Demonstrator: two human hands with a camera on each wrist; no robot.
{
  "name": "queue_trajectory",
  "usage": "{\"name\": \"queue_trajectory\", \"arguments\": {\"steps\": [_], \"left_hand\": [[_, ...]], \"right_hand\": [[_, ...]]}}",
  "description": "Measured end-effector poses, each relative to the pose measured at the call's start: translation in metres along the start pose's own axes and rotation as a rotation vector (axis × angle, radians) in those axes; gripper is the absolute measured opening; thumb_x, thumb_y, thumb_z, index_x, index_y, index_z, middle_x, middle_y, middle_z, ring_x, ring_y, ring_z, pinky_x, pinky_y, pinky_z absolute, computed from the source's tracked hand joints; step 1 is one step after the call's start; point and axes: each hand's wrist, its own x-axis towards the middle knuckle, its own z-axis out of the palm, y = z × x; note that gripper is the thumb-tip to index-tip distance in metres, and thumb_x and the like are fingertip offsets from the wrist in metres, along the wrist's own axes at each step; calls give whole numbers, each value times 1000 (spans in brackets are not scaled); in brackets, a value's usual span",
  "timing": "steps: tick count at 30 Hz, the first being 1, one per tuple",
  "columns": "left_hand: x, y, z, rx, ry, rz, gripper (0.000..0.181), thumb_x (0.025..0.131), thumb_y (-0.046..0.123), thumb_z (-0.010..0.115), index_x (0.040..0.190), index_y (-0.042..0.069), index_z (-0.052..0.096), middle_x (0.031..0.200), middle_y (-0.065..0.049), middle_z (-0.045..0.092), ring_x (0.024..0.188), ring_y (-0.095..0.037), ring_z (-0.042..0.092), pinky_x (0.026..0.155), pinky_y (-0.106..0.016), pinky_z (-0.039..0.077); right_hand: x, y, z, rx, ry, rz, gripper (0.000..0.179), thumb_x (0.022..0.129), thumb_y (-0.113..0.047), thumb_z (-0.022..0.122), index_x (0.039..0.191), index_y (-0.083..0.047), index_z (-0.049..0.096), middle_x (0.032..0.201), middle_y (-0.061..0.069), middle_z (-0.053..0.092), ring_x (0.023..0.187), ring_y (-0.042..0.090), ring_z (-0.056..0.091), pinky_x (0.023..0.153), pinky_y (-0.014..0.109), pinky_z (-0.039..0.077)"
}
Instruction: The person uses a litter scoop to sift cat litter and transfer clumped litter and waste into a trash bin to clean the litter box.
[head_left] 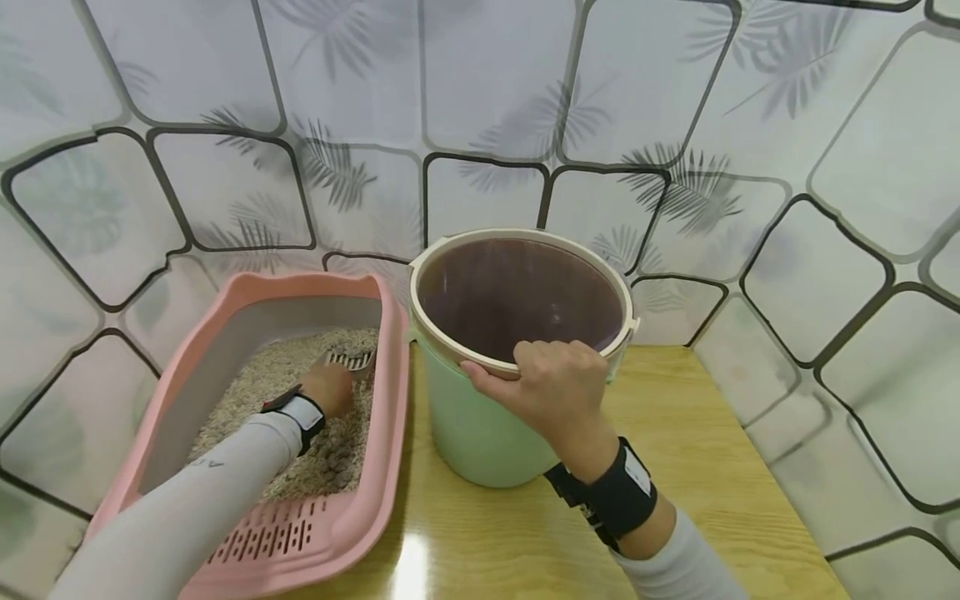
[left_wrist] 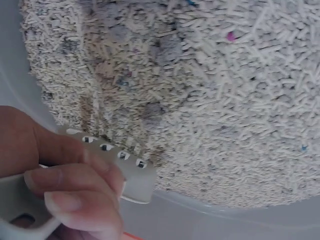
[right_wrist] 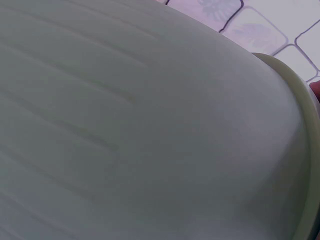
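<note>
In the head view my left hand (head_left: pixel 328 390) is down inside a pink litter box (head_left: pixel 395 400), holding a grey slotted litter scoop (head_left: pixel 351 361). The scoop's head lies on the pale litter (head_left: pixel 258 387) near the back right of the box. The left wrist view shows the fingers curled round the handle, with litter against the slotted edge. My right hand (head_left: pixel 558 387) grips the front of the cream rim of a green bin (head_left: pixel 487 433), thumb along the outside and fingers over the edge. The bin's wall (right_wrist: pixel 150 125) fills most of the right wrist view.
The bin has a dark brownish interior (head_left: pixel 517 292) and stands just right of the litter box. Both are on a light wooden surface (head_left: pixel 697 467). Patterned walls (head_left: pixel 487 75) close in behind and at both sides. Dark clumps (head_left: pixel 337 462) lie in the litter toward the front.
</note>
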Motion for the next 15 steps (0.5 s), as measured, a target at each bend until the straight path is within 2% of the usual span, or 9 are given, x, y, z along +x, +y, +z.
{"name": "queue_trajectory", "arguments": {"steps": [5, 8, 12, 13, 15], "left_hand": [[-13, -3, -2, 29, 92, -23, 17, 91, 4, 54, 77, -4, 60, 72, -16, 59, 59, -28, 62, 57, -48, 55], [-30, 0, -9, 73, 234, -41, 16, 91, 4, 54, 88, -11, 59, 63, -15, 57, 50, -26, 59, 48, -42, 52], [-58, 2, -14, 135, 443, -32, 29, 90, 6, 57, 107, -17, 59, 46, -6, 46, 36, -17, 44, 35, -31, 35], [-65, 2, -14, 147, 483, -22, 30, 89, 5, 58, 109, -17, 59, 44, -3, 42, 35, -14, 39, 34, -28, 30], [-79, 3, -15, 145, 522, -9, 38, 87, 5, 60, 117, -18, 55, 43, 0, 36, 36, -11, 33, 34, -25, 23]], "right_hand": [[2, -3, -2, 6, 11, 3, 74, 90, -68, 41, 42, -14, 26, 37, -4, 21, 38, 10, 9, 41, 25, 7], [2, -4, -2, 7, 15, 1, 74, 90, -68, 40, 42, -14, 26, 37, -3, 21, 38, 10, 10, 40, 25, 8], [2, -4, -1, 3, 11, 2, 74, 90, -68, 39, 41, -14, 27, 37, -3, 22, 38, 11, 10, 40, 26, 8], [2, -3, 0, 0, 10, 3, 74, 90, -68, 39, 41, -13, 27, 37, -3, 22, 38, 11, 10, 40, 26, 8], [2, -3, 0, 0, 8, 7, 75, 90, -68, 39, 41, -13, 27, 37, -3, 22, 38, 11, 11, 40, 26, 9]]}}
